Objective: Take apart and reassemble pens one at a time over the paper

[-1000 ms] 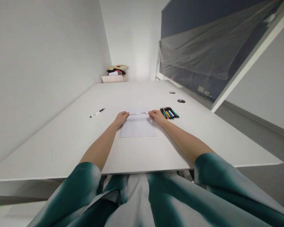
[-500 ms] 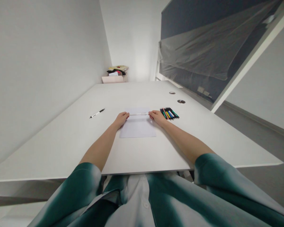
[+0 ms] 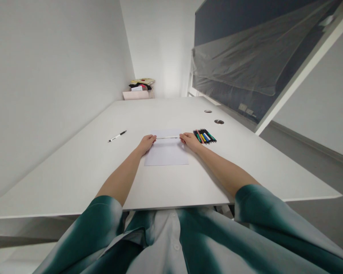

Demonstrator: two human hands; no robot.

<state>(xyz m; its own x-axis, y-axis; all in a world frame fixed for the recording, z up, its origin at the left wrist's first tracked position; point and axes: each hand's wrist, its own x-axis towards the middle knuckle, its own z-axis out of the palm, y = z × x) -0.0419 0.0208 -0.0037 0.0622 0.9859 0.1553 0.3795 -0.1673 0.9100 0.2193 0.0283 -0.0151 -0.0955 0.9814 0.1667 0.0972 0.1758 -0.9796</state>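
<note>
A loose pale grey shirt (image 3: 162,243) blotched with blurred teal dye is worn, fastened by a white button (image 3: 176,247), and its wide sleeves (image 3: 103,224) leave the forearms (image 3: 120,179), left hand (image 3: 145,144) and right hand (image 3: 190,141) bare.

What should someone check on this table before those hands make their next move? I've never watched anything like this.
1. The left hand and right hand are both in view: ok.
2. The slim white pen spans the gap between the hands: ok.
3. The grip on each end of the pen is firm: cannot tell.
4. The sheet of paper lies flat on the white table: ok.
5. The group of coloured pens is clear of the right hand: cannot tell, they are very close.
</note>
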